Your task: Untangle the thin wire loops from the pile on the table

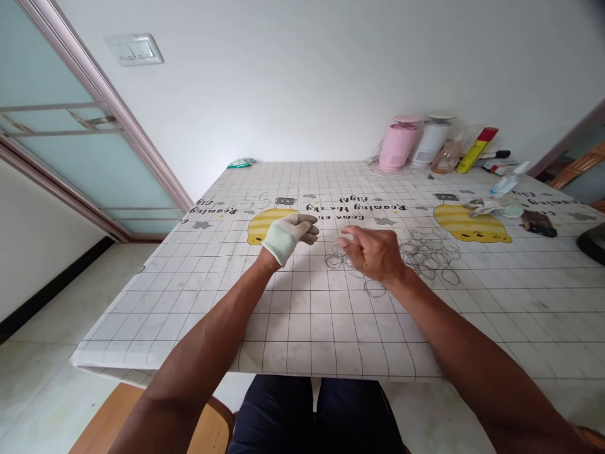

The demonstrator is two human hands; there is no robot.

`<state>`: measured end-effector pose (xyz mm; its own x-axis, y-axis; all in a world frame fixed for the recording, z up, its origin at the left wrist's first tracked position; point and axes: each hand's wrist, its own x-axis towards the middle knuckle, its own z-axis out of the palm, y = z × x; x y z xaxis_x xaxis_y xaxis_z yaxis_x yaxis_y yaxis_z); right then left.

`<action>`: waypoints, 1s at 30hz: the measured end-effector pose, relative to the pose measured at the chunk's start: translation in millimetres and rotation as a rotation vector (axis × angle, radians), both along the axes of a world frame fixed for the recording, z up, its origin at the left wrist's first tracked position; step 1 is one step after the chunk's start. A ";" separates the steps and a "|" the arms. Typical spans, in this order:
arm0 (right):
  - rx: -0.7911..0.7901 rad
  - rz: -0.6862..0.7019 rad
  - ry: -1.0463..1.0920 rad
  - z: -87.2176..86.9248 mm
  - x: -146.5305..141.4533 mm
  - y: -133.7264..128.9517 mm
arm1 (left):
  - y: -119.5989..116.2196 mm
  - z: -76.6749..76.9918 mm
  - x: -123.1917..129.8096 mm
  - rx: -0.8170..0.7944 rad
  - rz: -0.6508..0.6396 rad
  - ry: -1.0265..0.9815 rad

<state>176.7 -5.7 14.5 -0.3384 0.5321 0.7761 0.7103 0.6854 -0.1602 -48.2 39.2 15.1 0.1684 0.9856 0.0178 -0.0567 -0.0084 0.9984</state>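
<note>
While thin loops (428, 255) on the surface (189, 328), mostly right of the nearer right hand (371, 249), are being partly screened by it, the gloved left hand (297, 231) is being held apart; whether anything is being gripped by either cannot be told.

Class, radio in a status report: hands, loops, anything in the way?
Left hand gloved, right hand bare; any grip unclear. Thin loops overlapping on table. Right hand blocks view of some.
</note>
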 end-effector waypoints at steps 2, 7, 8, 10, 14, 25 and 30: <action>-0.086 -0.015 0.193 4.0 2.3 1.3 | -2.6 2.0 -1.2 0.034 -0.002 0.031; -0.439 0.092 0.437 9.8 0.8 5.8 | -15.3 8.5 3.3 0.122 -0.029 0.094; -0.500 0.132 0.446 9.5 -0.5 6.0 | -17.8 9.0 5.3 0.138 -0.039 0.101; -0.587 0.191 0.443 8.0 -3.2 6.2 | -22.6 9.3 9.7 0.162 -0.070 0.101; -0.671 0.240 0.435 3.3 -6.9 7.3 | -31.2 10.6 18.9 0.140 -0.131 0.106; -0.475 0.116 0.429 -11.2 -14.9 8.1 | -38.7 17.7 38.2 -0.049 0.031 0.275; -0.351 0.031 0.352 -20.6 -18.6 9.7 | -44.0 14.4 42.0 -0.039 0.117 0.338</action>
